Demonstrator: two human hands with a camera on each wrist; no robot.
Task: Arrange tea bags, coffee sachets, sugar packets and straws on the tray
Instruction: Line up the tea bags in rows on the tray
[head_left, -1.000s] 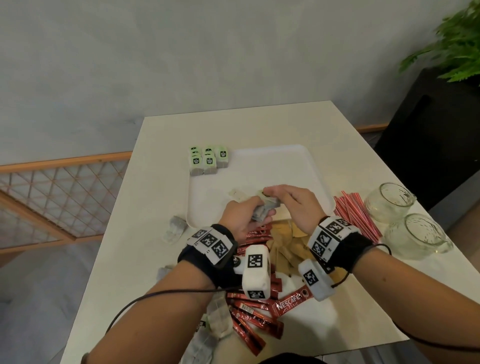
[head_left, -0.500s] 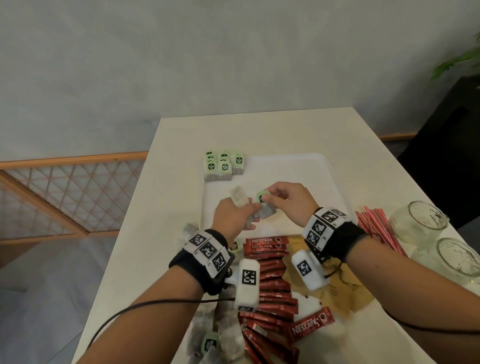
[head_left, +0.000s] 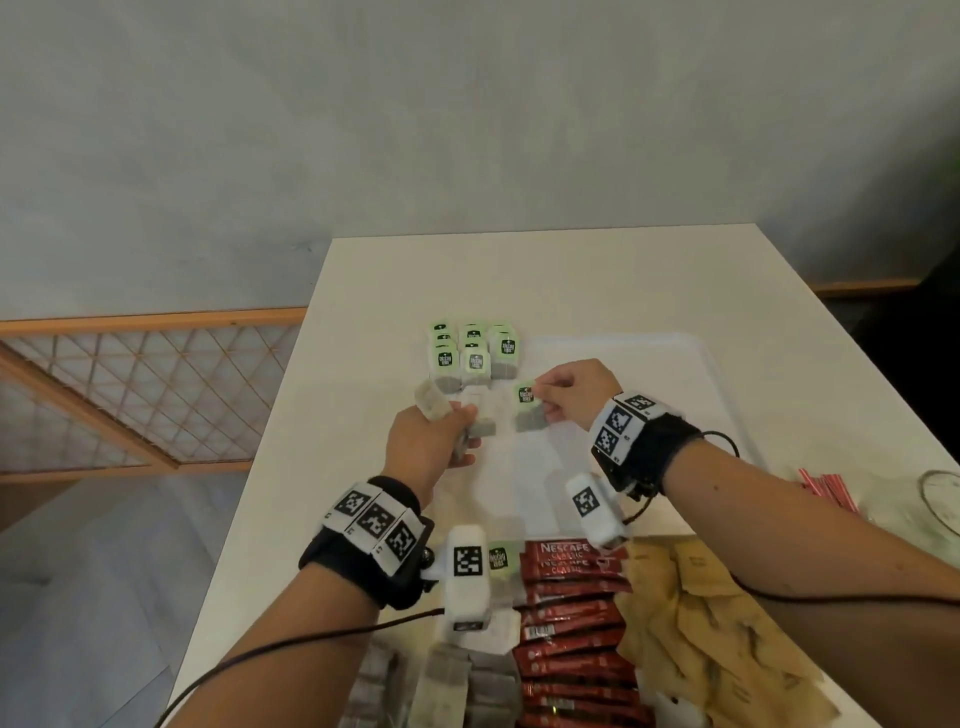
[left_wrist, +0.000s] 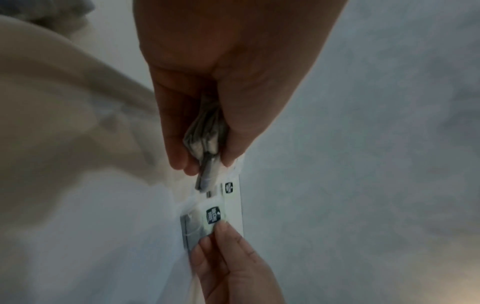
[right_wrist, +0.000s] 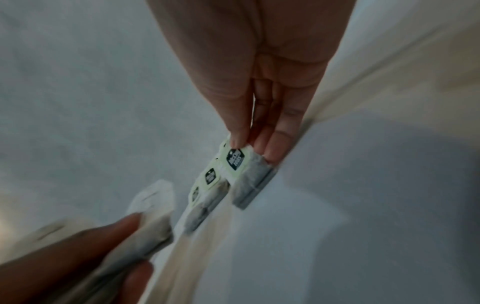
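Over tray (head_left: 675, 364), green-tagged grey tea bag (head_left: 529, 410)

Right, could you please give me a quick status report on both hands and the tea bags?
Left hand grips spare tea bags. Right hand pinches one tea bag over the tray, beside the placed rows. Nothing blocking.

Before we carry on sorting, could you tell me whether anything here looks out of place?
Mostly unsorted: coffee sachets, brown sugar packets and straws lie off the tray, which so far has only tea bags.
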